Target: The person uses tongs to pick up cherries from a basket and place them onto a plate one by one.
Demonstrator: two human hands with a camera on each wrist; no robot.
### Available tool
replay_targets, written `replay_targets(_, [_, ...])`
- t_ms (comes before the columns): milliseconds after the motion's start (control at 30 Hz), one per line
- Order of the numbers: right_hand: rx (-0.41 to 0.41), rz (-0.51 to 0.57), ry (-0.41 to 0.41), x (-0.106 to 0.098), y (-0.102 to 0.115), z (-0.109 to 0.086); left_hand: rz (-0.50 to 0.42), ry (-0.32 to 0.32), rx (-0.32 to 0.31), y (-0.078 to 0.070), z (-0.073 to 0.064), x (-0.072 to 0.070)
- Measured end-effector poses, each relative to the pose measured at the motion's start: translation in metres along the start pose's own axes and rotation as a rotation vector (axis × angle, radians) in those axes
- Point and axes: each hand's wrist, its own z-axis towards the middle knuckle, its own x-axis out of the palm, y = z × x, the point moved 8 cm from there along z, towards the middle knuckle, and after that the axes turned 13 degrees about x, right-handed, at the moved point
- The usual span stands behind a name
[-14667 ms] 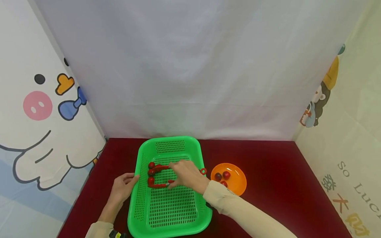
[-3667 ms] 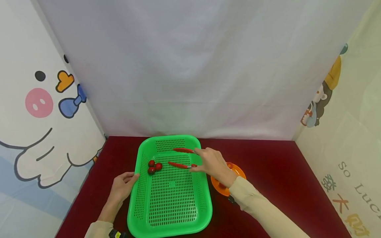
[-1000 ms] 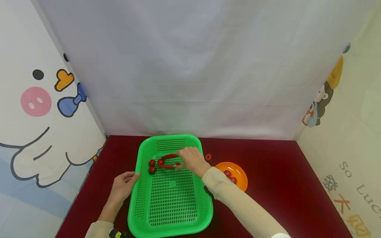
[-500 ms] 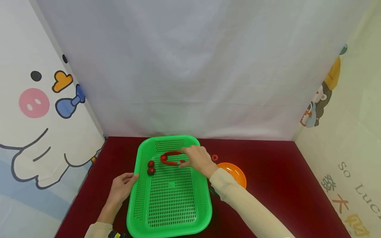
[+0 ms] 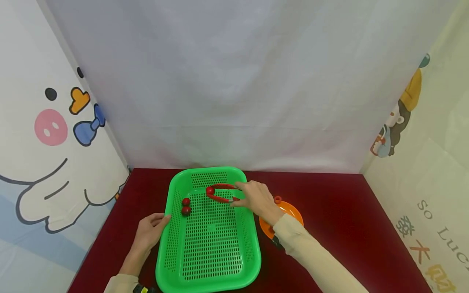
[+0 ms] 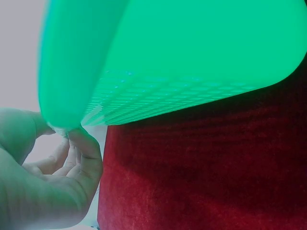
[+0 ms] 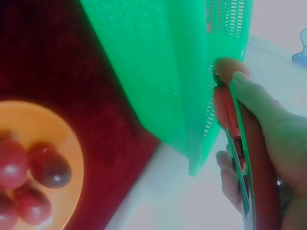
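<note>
Your right hand [image 5: 258, 199] held red-armed tongs [image 5: 219, 198], narrowed on a small, round, glossy red fruit [image 5: 210, 191] over the slotted green plastic basket [image 5: 211, 228].
Your left hand [image 5: 150, 230] pinched that basket's smooth rim between thumb and fingers. Inside, two round, shiny dark-red fruits [image 5: 186, 211] sat near its left wall. Just beside its right side, a cluster of glossy plum-red fruits [image 7: 49, 166] lay in a shallow, round orange dish [image 7: 74, 158], which stood on a plush maroon cloth [image 5: 329, 211].
</note>
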Motion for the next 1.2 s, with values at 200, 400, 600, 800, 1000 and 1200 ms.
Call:
replay_targets(200, [-0.011, 0.05, -0.059, -0.006, -0.011, -0.011, 0.0, 0.001, 0.002, 0.0, -0.001, 0.0])
replay_targets(400, [0.0, 0.098, -0.116, -0.009, -0.024, -0.02, -0.004, 0.001, -0.002, 0.0, 0.0, 0.0])
replay_targets(600, [0.001, 0.131, -0.198, -0.015, -0.036, -0.031, -0.005, 0.001, -0.002, 0.001, -0.001, 0.0])
replay_targets(800, [-0.031, 0.19, -0.31, -0.021, -0.049, -0.046, 0.002, -0.003, 0.003, 0.001, 0.0, -0.001])
replay_targets(1000, [-0.036, 0.215, -0.375, -0.025, -0.06, -0.06, 0.001, -0.004, -0.003, 0.001, 0.0, -0.001])
replay_targets(1200, [-0.039, 0.207, -0.421, -0.027, -0.072, -0.072, 0.003, -0.003, -0.005, 0.002, 0.0, 0.0])
